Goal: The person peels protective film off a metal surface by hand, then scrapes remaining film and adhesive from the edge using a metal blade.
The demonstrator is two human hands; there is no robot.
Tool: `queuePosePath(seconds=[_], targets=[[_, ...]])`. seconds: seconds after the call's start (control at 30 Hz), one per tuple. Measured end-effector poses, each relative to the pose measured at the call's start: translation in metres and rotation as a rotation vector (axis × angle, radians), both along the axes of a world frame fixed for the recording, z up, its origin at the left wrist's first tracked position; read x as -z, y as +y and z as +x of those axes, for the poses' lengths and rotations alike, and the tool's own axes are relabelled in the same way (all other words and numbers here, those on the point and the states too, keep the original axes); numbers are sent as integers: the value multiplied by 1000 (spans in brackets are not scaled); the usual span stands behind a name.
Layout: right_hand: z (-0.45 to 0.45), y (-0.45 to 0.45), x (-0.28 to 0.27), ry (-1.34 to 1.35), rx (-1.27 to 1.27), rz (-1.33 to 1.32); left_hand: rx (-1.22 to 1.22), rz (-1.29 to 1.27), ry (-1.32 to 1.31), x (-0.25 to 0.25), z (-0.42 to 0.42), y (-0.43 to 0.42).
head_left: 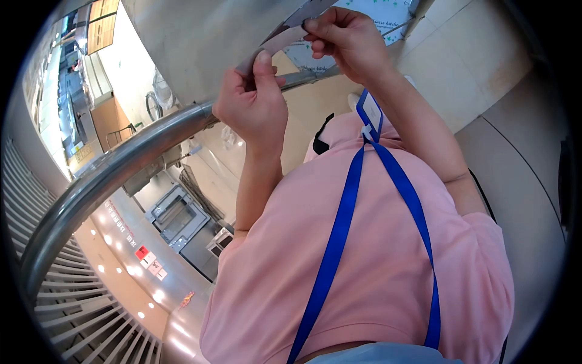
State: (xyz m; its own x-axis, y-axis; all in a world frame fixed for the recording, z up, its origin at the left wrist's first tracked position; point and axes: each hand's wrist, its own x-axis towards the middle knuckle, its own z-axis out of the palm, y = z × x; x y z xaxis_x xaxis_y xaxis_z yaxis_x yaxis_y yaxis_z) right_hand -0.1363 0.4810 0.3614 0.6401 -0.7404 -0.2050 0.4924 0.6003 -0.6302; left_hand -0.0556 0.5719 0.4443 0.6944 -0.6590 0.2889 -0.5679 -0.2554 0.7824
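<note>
Both hands are raised at the top of the head view, with a thin pale strip (285,40) stretched between them. My left hand (254,109) pinches its lower left end between thumb and fingers. At the upper right end, my right hand (350,41) grips it between thumb and forefinger. Whether the strip is paper or tape I cannot tell. A darker, narrow edge (298,16) runs just behind it. A grey metal surface (200,42) lies beyond the hands, and a rounded metal rail (130,147) passes close behind my left hand.
A blue lanyard (341,233) with a badge (371,114) hangs over a pink shirt (376,273). Patterned, printed sheeting (379,15) shows past my right hand. At left are a slatted grille (79,294) and a grey-framed unit (177,217). Pale floor tiles (461,54) lie at right.
</note>
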Motion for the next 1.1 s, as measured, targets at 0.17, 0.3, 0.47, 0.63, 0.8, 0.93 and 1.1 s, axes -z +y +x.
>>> queuePosePath(seconds=[0.17,0.3,0.47,0.63,0.8,0.93,1.1], targets=[[6,6,9,-133,-61,96,16,53,-51,-5,4,-1],[14,16,12,-237,-118,171,114,144,-334,-11,18,-1],[20,26,11,-316,-122,223,189,122,-436,-14,20,-4],[24,25,9,-412,-158,333,210,90,-539,-11,19,-16],[26,31,7,-433,-138,336,276,35,-490,-11,16,-15],[23,29,8,-458,-140,294,290,42,-443,-12,16,-11],[18,29,1,-417,-134,328,297,5,-402,-11,16,-12]])
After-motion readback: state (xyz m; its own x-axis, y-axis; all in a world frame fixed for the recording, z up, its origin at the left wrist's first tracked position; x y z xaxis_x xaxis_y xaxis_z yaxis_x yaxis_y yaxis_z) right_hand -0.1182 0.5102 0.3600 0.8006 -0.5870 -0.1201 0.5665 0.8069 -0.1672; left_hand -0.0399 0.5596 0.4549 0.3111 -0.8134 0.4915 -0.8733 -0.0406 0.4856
